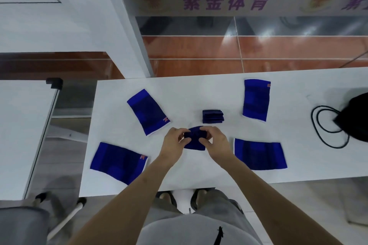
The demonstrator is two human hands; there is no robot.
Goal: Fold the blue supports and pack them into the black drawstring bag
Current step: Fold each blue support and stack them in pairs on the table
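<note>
Both hands, left [175,141] and right [214,139], pinched a half-folded blue support [194,139] at tabletop [199,89] center. Soft, light knit probably wants edge grips. The black drawstring bag [356,117] sat at three o'clock.

- White table [199,89] in the middle, long edge across the view.
- Left of the table: second white tabletop [22,125], black corner cap [54,82].
- Beyond the table: glossy reddish-brown floor [278,49], pale lines, light glare.
- Farther beyond: banner [229,0], purple characters.
- Beyond-left: white door panel [59,16].
</note>
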